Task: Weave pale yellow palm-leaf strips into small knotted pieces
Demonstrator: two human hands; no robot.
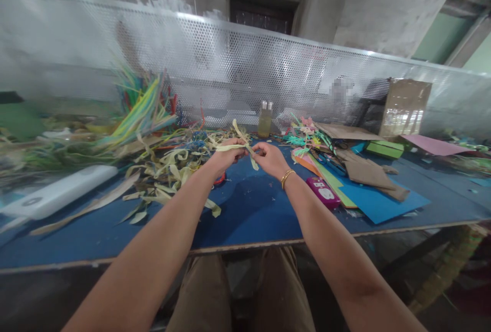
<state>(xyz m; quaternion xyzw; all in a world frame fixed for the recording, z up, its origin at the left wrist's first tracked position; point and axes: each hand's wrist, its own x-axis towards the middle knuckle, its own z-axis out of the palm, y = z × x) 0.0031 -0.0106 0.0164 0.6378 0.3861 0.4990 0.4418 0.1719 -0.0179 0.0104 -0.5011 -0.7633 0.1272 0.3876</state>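
My left hand (229, 154) and my right hand (269, 159) meet above the middle of the blue tabletop, both closed. Between them they pinch pale yellow-green strips (239, 130) that look like dried leaf or husk. These cross between my fingertips, with one end pointing up and another hanging down. A pile of similar curled strips (172, 168) lies left of my left hand, partly behind that forearm. Close below my left hand is a small red round object (219, 179), half hidden by the wrist. A gold bracelet (287, 177) circles my right wrist.
Colourful thin strips (148, 109) stand in a bundle at back left, near a white power strip (61, 194). A bottle of yellowish liquid (265, 119) stands by the perforated metal panel (215, 66). At right lie a purple case (322, 192), blue paper (383, 201) and brown cardboard (368, 174).
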